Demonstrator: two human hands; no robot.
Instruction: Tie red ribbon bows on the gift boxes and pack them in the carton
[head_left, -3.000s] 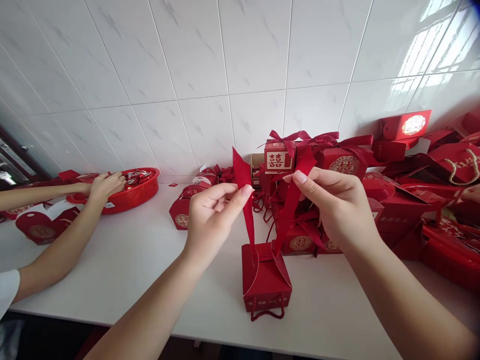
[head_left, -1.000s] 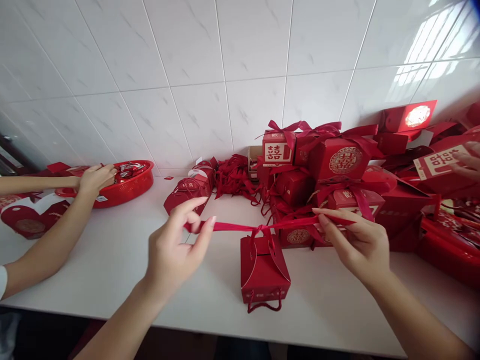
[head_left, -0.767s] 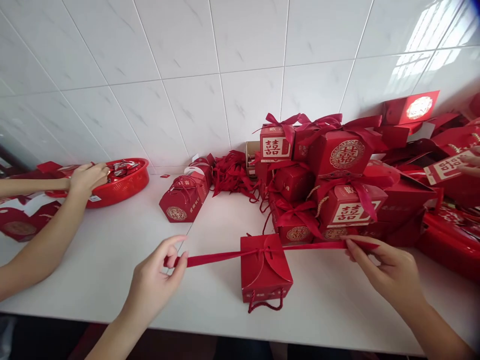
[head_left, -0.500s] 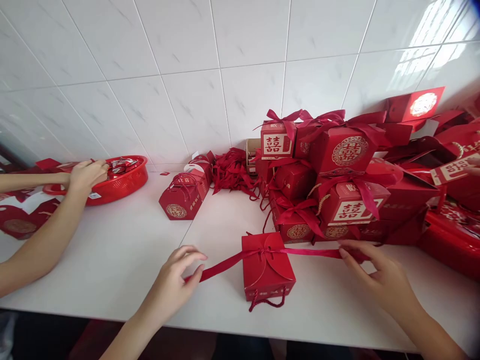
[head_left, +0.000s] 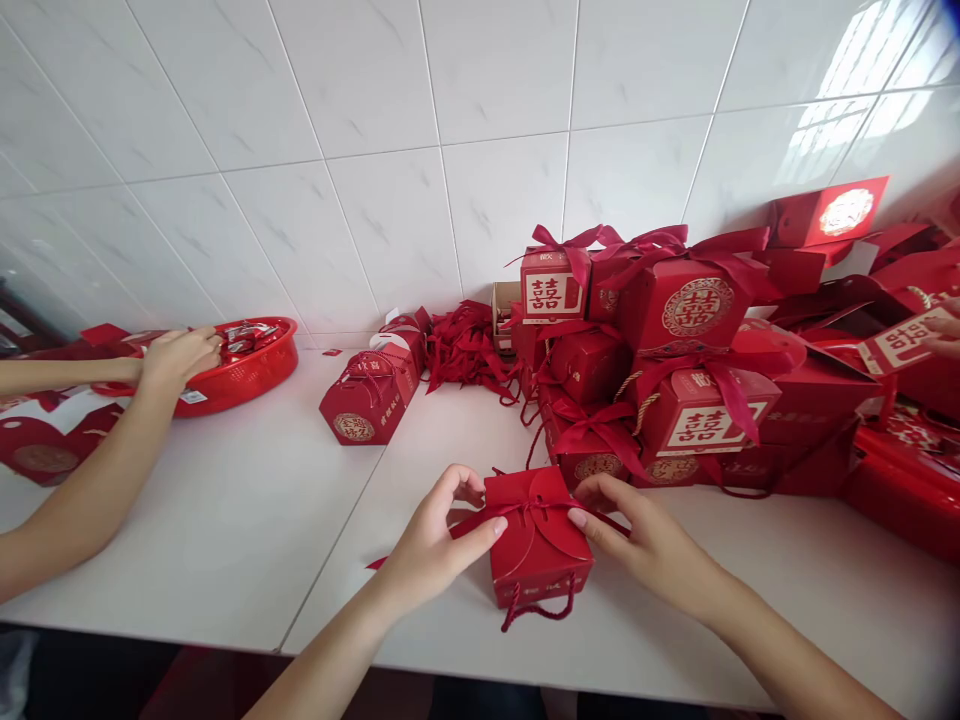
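Note:
A small red gift box [head_left: 541,588] stands on the table before me, its top flaps folded together and a twisted cord handle hanging at the front. A dark red ribbon [head_left: 531,507] crosses its top with a knot in the middle. At the box's left edge, my left hand [head_left: 442,540] has thumb and fingers curled around the ribbon, whose tail sticks out behind the wrist. On the opposite side, my right hand [head_left: 649,540] pinches the ribbon close to the knot. The palm sides of both hands are hidden.
Finished boxes with bows [head_left: 701,305] are stacked at the right rear. Loose ribbons [head_left: 466,345] lie by the wall, next to another red box [head_left: 360,400]. Another person's hand [head_left: 180,355] reaches into a red basket [head_left: 259,372]; a further hand [head_left: 946,335] shows at far right.
Both my hands have come inward along the ribbon, from its outstretched ends to the box's sides. The ribbon is no longer pulled out straight.

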